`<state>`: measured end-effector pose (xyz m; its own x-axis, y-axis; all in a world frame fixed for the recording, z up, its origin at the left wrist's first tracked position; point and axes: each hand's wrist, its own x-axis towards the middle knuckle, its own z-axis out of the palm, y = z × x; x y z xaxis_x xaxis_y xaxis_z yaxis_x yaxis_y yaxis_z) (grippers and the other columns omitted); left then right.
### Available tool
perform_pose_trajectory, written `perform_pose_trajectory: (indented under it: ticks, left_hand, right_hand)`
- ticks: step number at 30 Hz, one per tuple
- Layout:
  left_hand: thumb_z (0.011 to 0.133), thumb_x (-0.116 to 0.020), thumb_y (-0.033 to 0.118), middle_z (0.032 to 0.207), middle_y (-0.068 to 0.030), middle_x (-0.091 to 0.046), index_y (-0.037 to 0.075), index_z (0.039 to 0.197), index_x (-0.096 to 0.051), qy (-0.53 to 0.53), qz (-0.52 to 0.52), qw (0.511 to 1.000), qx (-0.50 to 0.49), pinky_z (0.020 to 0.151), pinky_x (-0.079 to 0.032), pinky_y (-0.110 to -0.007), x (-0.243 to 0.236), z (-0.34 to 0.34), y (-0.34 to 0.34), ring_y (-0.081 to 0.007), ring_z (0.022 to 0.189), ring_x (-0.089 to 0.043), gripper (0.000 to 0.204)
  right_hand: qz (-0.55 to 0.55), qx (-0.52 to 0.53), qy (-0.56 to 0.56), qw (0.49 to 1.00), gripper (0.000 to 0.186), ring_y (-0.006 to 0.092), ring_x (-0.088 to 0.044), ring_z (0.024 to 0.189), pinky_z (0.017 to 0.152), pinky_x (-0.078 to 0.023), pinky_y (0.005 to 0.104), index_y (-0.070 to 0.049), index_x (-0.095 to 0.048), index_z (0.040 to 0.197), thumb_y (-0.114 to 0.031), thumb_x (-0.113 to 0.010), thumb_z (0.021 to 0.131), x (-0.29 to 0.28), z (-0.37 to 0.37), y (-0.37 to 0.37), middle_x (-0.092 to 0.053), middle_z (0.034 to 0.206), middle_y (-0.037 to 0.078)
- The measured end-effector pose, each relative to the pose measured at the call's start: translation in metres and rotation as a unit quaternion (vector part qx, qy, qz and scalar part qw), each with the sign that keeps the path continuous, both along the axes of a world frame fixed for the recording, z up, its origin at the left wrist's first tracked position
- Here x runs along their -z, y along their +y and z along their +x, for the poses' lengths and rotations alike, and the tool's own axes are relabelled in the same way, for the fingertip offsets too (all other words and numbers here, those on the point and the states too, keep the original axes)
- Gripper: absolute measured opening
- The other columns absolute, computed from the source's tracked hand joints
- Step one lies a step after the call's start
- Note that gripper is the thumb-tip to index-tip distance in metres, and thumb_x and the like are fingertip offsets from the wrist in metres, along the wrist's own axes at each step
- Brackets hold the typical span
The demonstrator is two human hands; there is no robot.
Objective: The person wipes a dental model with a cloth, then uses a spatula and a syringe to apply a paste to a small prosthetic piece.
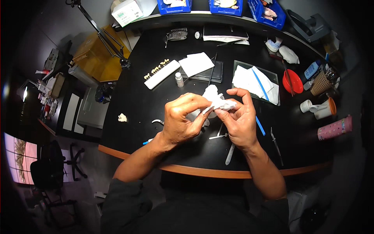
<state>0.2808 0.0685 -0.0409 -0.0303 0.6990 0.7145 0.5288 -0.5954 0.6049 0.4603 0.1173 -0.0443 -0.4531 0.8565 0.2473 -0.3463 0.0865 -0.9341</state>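
Our left hand (182, 121): fingers curled, pinching the crumpled white tissue (216, 101).
Our right hand (238, 119): fingertips pinching the tissue's other side.
Tissue: held between our hands above the black table (140, 105).

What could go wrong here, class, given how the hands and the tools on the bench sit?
1. Both hands, left and right, pinch a crumpled tissue above the bench; anything small wrapped inside might drop.
2. Thin tools lie near the table edge, where a forearm could knock them off.
3. The small bottle stands upright and could tip.
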Motion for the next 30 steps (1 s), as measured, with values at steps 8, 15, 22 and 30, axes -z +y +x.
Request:
perform_pose_trajectory:
  ticks: [8, 15, 22, 30]
  left_hand:
    - [0.068, -0.078, -0.005, 0.09, -0.0056, -0.071, 0.006, 0.091, -0.075, 0.084, 0.057, 0.994, -0.033, 0.07, -0.051, -0.035, 0.01, 0.006, 0.005, -0.0242, 0.077, -0.067, 0.026]
    - [0.068, -0.078, -0.006, 0.09, -0.0066, -0.07, 0.004, 0.092, -0.075, 0.078, 0.073, 0.994, -0.037, 0.07, -0.052, -0.035, 0.015, 0.005, 0.003, -0.0247, 0.078, -0.067, 0.026]
    - [0.068, -0.077, -0.007, 0.09, -0.0084, -0.069, 0.003, 0.092, -0.075, 0.059, 0.048, 0.997, -0.012, 0.07, -0.054, -0.034, 0.015, 0.005, 0.003, -0.026, 0.08, -0.067, 0.027]
    - [0.068, -0.077, -0.007, 0.089, -0.0085, -0.07, 0.003, 0.091, -0.075, 0.058, 0.048, 0.997, -0.019, 0.071, -0.055, -0.035, 0.014, 0.006, 0.003, -0.0261, 0.08, -0.068, 0.026]
  right_hand:
    - [-0.079, 0.022, 0.019, 0.996, 0.047, 0.0147, -0.068, 0.098, 0.088, -0.055, 0.0259, -0.001, -0.039, 0.128, 0.01, -0.067, 0.093, 0.008, 0.002, 0.002, -0.07, 0.107, 0.019]
    - [-0.089, 0.027, 0.031, 0.995, 0.045, 0.0151, -0.068, 0.097, 0.086, -0.056, 0.0264, -0.002, -0.039, 0.125, 0.01, -0.068, 0.093, 0.01, -0.001, 0.002, -0.07, 0.103, 0.016]
    - [-0.053, 0.039, 0.012, 0.998, 0.046, 0.016, -0.069, 0.097, 0.086, -0.056, 0.0265, -0.002, -0.039, 0.126, 0.011, -0.067, 0.092, 0.009, 0.0, 0.001, -0.07, 0.104, 0.017]
    - [-0.008, 0.062, -0.034, 0.997, 0.048, 0.0164, -0.07, 0.095, 0.084, -0.057, 0.0256, -0.002, -0.039, 0.125, 0.012, -0.069, 0.09, 0.006, -0.001, 0.0, -0.07, 0.102, 0.017]
